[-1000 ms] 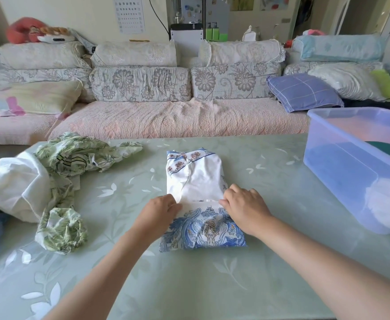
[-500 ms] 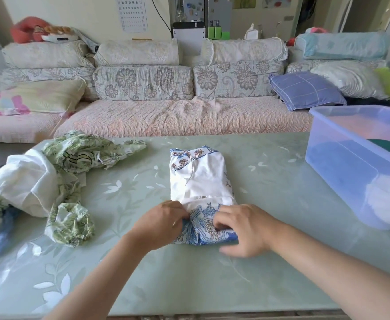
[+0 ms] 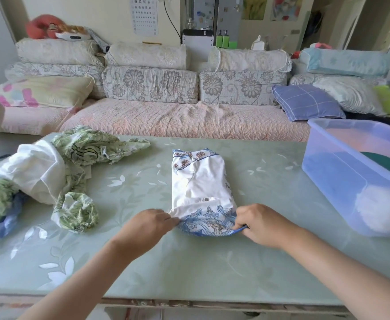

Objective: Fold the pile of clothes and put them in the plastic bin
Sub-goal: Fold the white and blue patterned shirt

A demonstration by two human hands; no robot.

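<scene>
Sofa (image 3: 184, 118): runs behind the counter, loaded with cushions, and has no part in the job.
Counter (image 3: 189, 262): pale green with a leaf pattern. It carries the pile at the left, one garment in the middle and the bin at the far right.
Plastic bin (image 3: 327, 172): translucent blue with no lid. Something dark green and something white show inside it, so some clothes seem to be put away already.
Pile of clothes (image 3: 39, 172): a loose heap of white, green-print and pale blue fabric, not yet folded and well apart from the bin.
White and blue garment (image 3: 201, 181): lies flat and is already folded into a narrow strip, with its blue-patterned hem at the near end.
Left grip (image 3: 147, 225): fingers curled, pinching the near-left corner of the hem.
Right grip (image 3: 261, 224): fingers curled, pinching the near-right corner, with the blue edge caught under the thumb.
Step in hand: probably bringing the hem up over the white part to halve the strip.
Left to do: finish this fold, carry the garment to the bin, then work through the whole heap. The job looks less than half done.
</scene>
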